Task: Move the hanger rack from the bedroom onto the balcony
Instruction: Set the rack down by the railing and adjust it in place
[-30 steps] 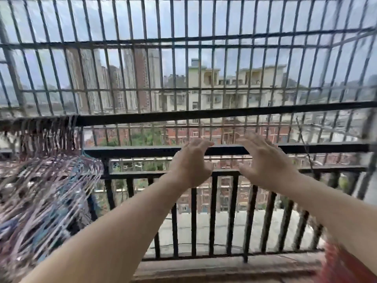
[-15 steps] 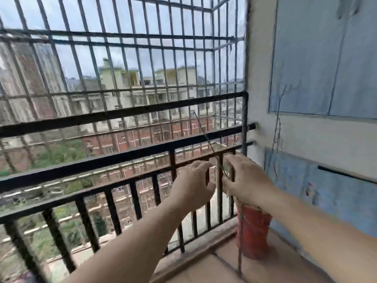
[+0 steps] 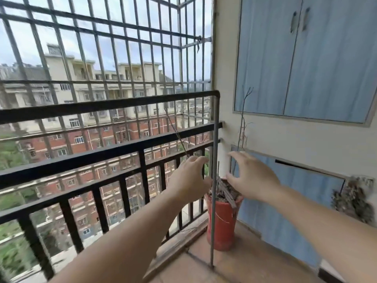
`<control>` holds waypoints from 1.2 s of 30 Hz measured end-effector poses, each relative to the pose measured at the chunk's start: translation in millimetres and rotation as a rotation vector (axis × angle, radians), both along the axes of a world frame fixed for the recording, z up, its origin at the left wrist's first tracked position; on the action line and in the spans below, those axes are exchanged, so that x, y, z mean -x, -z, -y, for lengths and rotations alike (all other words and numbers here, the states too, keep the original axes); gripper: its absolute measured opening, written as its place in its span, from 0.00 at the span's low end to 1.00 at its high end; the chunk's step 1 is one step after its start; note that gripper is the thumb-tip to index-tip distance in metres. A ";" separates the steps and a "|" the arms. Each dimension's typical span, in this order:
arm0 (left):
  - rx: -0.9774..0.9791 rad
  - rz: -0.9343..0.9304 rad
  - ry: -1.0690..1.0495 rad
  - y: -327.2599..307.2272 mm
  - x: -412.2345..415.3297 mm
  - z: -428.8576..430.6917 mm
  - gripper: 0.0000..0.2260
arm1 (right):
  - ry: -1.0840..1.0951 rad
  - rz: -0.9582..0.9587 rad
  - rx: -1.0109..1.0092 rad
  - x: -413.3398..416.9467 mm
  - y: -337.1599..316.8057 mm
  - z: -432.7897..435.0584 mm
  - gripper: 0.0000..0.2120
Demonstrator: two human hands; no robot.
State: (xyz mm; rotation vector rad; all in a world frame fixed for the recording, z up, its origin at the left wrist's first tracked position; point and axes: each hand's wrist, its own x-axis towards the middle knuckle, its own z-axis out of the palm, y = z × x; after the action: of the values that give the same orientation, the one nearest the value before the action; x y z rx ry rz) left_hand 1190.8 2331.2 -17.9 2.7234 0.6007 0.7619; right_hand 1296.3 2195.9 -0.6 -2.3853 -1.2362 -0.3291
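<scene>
My left hand (image 3: 190, 178) and right hand (image 3: 251, 177) are both spread and empty, either side of the hanger rack (image 3: 214, 180) upright; its foot rests on the balcony floor (image 3: 244, 262); railing (image 3: 102, 156) beyond my left hand; red pot (image 3: 223, 223) just below both hands, crowding the post; wall (image 3: 306, 139) hems my right.

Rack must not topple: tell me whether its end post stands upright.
Upright: the rack post runs straight down to the floor tiles, foot planted.
</scene>
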 end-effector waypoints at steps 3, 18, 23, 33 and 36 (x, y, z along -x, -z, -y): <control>0.004 -0.009 0.005 0.7 -5.8 -11.6 0.25 | 0.030 -0.017 0.017 -1.7 2.0 -4.8 0.28; 0.066 -0.063 -0.037 27.8 -143.2 -87.8 0.23 | 0.053 -0.139 -0.035 -149.4 25.1 -83.6 0.28; 0.131 -0.077 -0.113 43.6 -226.3 -118.0 0.23 | 0.012 -0.184 -0.017 -240.6 40.3 -127.4 0.28; 0.291 -0.032 -0.199 78.6 -350.6 -189.4 0.20 | -0.114 -0.251 0.034 -365.0 63.7 -214.6 0.28; 0.400 -0.023 -0.197 93.2 -382.0 -218.9 0.24 | -0.117 -0.241 0.013 -390.5 66.2 -243.7 0.28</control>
State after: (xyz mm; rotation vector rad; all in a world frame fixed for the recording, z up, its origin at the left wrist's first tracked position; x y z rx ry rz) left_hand 1572.8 2550.1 -111.0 2.3326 0.9266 0.5778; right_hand 1686.8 2439.6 -66.8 -2.2719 -1.2599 0.0034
